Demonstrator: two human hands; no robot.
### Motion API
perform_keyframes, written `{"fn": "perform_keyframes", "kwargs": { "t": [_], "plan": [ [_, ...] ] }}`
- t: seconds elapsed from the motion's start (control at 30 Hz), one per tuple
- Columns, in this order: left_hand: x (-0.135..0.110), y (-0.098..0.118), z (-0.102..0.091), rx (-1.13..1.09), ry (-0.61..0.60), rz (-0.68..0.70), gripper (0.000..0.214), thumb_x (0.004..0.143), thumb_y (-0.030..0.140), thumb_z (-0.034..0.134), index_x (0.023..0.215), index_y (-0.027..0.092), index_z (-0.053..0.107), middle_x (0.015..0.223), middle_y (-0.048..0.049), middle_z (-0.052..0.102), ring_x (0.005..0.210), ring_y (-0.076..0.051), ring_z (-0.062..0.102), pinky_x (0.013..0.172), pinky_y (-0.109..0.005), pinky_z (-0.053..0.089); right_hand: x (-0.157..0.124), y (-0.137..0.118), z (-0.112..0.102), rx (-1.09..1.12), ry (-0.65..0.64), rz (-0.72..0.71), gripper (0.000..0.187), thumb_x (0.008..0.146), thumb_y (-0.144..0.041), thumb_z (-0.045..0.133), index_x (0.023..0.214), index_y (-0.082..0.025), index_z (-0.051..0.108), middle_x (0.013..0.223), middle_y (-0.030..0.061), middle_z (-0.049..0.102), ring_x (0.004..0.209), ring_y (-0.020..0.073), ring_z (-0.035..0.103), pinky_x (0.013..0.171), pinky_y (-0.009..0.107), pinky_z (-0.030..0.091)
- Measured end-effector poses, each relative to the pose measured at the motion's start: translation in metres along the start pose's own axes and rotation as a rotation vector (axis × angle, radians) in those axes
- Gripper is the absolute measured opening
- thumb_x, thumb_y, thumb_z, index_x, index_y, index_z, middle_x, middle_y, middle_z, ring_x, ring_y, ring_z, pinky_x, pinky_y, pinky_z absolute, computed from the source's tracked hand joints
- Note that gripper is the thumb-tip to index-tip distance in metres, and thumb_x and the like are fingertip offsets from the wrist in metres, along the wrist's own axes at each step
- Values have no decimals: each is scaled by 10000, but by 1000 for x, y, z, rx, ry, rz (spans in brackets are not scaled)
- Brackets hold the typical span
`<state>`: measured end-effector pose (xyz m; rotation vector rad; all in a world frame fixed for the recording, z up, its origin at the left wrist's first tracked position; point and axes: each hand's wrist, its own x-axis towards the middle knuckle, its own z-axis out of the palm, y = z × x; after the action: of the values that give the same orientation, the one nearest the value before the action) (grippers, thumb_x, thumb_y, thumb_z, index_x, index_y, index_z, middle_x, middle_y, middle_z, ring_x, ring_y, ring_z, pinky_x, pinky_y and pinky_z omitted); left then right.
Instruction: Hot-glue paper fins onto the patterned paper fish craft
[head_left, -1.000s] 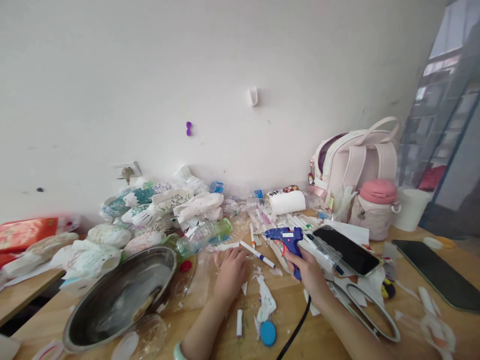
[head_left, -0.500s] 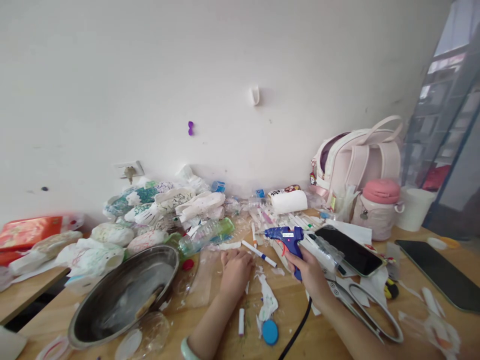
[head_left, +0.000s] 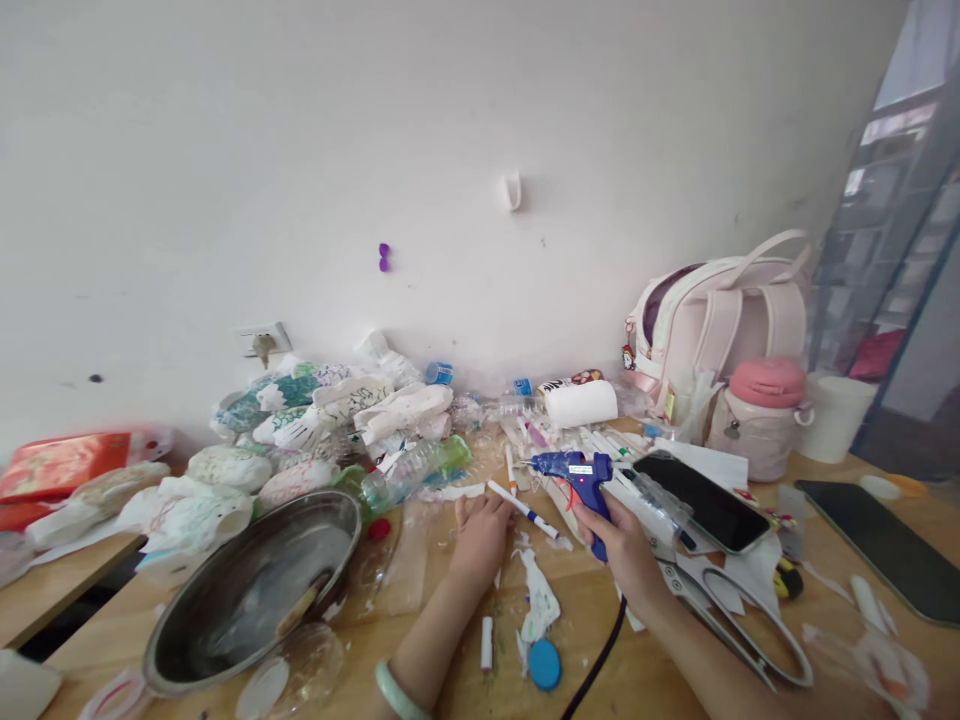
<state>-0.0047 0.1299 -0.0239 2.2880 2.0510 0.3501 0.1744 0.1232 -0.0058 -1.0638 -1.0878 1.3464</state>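
My right hand (head_left: 624, 545) grips the handle of a blue hot glue gun (head_left: 576, 469), nozzle pointing left, its black cord (head_left: 596, 665) trailing toward me. My left hand (head_left: 478, 533) lies flat on the wooden table (head_left: 420, 660), fingers stretched toward a white strip (head_left: 459, 491) and a white marker with a blue band (head_left: 523, 509). Between my arms lie a crumpled drawn-on white scrap (head_left: 538, 603), a small white cap (head_left: 487, 643) and a blue round lid (head_left: 544, 664).
A steel bowl (head_left: 259, 588) sits front left, with a heap of decorated white plastic pieces (head_left: 300, 430) and a clear bottle (head_left: 411, 466) behind. Right: phone (head_left: 703, 502), scissors (head_left: 750, 625), pink backpack (head_left: 712, 315), pink flask pouch (head_left: 757, 415), dark tablet (head_left: 885, 545).
The view has drifted a little to the left and both hands have shifted slightly rightward in the picture. The grip on the glue gun is unchanged.
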Motion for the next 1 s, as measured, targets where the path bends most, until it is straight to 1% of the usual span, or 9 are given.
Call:
{"fn": "perform_keyframes", "kwargs": {
  "t": [0.13, 0.23, 0.33, 0.4, 0.53, 0.63, 0.8, 1.0],
  "plan": [
    [3, 4, 2, 56, -35, 32, 353, 864, 35, 339, 958, 198, 638, 1060, -82, 651, 1094, -238, 544, 1057, -533, 233, -1, 3, -2, 20, 29, -81, 371, 648, -510, 647, 620, -203, 440, 496, -63, 393, 466, 97, 331, 465, 248, 242],
    [3, 5, 5, 85, -39, 39, 366, 844, 13, 329, 1005, 170, 619, 1089, -115, 630, 1120, -254, 522, 1046, -520, 259, -2, 4, -4, 28, 47, -134, 377, 668, -501, 647, 610, -203, 424, 507, -56, 406, 485, 100, 347, 486, 251, 261],
    [2, 4, 7, 94, -25, 24, 354, 826, 13, 346, 1045, 138, 594, 1113, -141, 614, 1120, -266, 514, 1019, -495, 295, -2, 3, -4, 51, 64, -137, 394, 669, -525, 645, 625, -200, 428, 512, -58, 391, 487, 97, 332, 481, 246, 250],
    [1, 2, 8, 94, -2, 0, 319, 825, 33, 365, 1035, 126, 587, 1114, -151, 610, 1102, -273, 519, 995, -477, 313, -2, 3, -4, 73, 71, -129, 412, 653, -547, 651, 635, -200, 429, 511, -62, 376, 481, 94, 315, 467, 240, 235],
    [-1, -3, 8, 75, 67, -63, 269, 858, 71, 336, 936, 134, 585, 1023, -140, 635, 1022, -260, 553, 944, -445, 331, -1, 2, -3, 95, 69, -114, 426, 630, -550, 675, 626, -197, 437, 504, -58, 387, 475, 93, 322, 460, 236, 232],
    [-3, -5, 7, 53, 101, -101, 282, 870, 62, 303, 918, 146, 567, 974, -127, 654, 976, -243, 576, 916, -428, 331, -1, 1, -3, 99, 71, -109, 428, 631, -545, 683, 612, -196, 435, 499, -54, 395, 473, 94, 324, 464, 238, 237],
    [-4, -5, 6, 26, 127, -125, 276, 894, 87, 283, 901, 163, 548, 897, -104, 678, 922, -227, 598, 865, -402, 344, -4, -3, -1, 102, 85, -130, 427, 637, -538, 683, 600, -199, 426, 505, -53, 397, 485, 100, 327, 476, 246, 245],
    [-5, -2, -4, 34, 131, -154, 314, 934, 172, 247, 894, 172, 559, 831, -100, 688, 921, -237, 611, 863, -410, 346, -5, -2, -2, 100, 95, -141, 400, 655, -535, 671, 630, -203, 450, 513, -54, 396, 493, 106, 332, 463, 247, 253]
  ]
}}
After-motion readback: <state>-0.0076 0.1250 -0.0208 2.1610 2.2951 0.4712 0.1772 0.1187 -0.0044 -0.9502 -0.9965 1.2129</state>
